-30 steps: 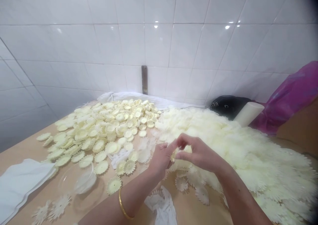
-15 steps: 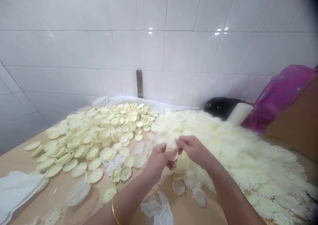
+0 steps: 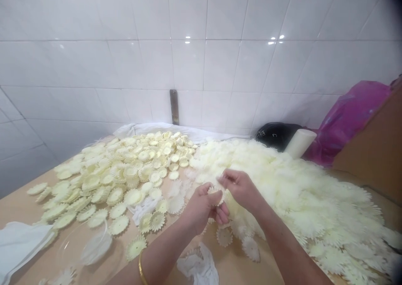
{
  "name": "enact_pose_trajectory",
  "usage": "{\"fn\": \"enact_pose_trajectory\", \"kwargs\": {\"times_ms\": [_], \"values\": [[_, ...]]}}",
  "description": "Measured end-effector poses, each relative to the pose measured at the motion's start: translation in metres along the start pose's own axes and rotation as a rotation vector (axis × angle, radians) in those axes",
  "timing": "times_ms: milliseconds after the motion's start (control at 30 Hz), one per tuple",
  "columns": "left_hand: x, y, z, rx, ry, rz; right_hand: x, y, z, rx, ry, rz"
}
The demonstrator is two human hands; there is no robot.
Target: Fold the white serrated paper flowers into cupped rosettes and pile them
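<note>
My left hand (image 3: 199,209), with a gold bangle on its wrist, grips a small pale disc with a toothed edge (image 3: 219,197) between thumb and fingers. Close above it on the right is my right hand (image 3: 241,190), its thumb and fingertips pinched together. Whatever is in that pinch is too small to make out. Around both hands spreads a heap of thin, whitish-yellow petal-edged discs (image 3: 282,188). To the left lies a pile of thicker, cupped yellowish discs (image 3: 135,172) with toothed rims.
A clear round bowl (image 3: 65,245) holding a whitish piece stands front left, by a white cloth (image 3: 21,247). Crumpled white fabric (image 3: 204,268) lies in front. At back right are a black bag (image 3: 276,135), a white roll (image 3: 300,143), a pink plastic bag (image 3: 351,117) and brown cardboard (image 3: 373,142).
My right hand has drawn slightly up and away from the disc in my left hand. The left fingers have spread a little lower, and more of the disc shows.
</note>
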State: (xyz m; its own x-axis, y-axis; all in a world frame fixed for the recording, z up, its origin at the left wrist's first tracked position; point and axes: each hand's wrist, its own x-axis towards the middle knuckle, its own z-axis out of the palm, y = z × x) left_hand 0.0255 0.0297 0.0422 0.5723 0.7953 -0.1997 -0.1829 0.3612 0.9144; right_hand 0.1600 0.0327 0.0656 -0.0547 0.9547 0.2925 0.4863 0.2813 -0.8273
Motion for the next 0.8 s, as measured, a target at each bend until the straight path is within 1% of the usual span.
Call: {"fn": "enact_pose_trajectory", "kwargs": {"times_ms": [67, 167, 233, 267, 333, 400, 433, 467, 533, 600, 700, 800], "values": [[0.000, 0.002, 0.000, -0.034, 0.040, -0.001, 0.001, 0.002, 0.004, -0.021, 0.115, 0.015], [0.000, 0.007, 0.002, -0.064, 0.097, 0.002, 0.003, 0.002, 0.009, -0.070, 0.199, 0.022], [-0.004, 0.009, 0.004, -0.070, 0.113, -0.001, 0.005, 0.006, 0.006, -0.086, 0.302, 0.036], [-0.006, 0.009, 0.006, -0.069, 0.111, -0.010, 0.006, 0.011, 0.002, -0.086, 0.381, 0.056], [-0.011, 0.007, 0.011, -0.050, 0.082, -0.031, 0.009, 0.021, -0.014, -0.073, 0.583, 0.121], [-0.015, 0.003, 0.015, -0.011, 0.036, -0.026, 0.011, 0.030, -0.033, -0.057, 0.635, 0.156], [-0.015, 0.001, 0.015, 0.008, 0.029, -0.012, 0.011, 0.032, -0.040, -0.019, 0.627, 0.165], [-0.014, -0.001, 0.016, 0.022, 0.040, -0.002, 0.011, 0.032, -0.045, 0.070, 0.570, 0.163], [-0.010, -0.002, 0.014, 0.032, 0.092, 0.008, 0.010, 0.026, -0.048, 0.216, 0.395, 0.139], [-0.007, 0.000, 0.011, 0.045, 0.134, 0.014, 0.008, 0.017, -0.044, 0.316, 0.221, 0.105], [-0.007, 0.006, 0.008, 0.086, 0.137, 0.041, 0.003, 0.003, -0.038, 0.358, 0.040, 0.062], [-0.009, 0.009, 0.009, 0.102, 0.117, 0.047, 0.000, -0.002, -0.036, 0.301, -0.048, 0.057]]}}
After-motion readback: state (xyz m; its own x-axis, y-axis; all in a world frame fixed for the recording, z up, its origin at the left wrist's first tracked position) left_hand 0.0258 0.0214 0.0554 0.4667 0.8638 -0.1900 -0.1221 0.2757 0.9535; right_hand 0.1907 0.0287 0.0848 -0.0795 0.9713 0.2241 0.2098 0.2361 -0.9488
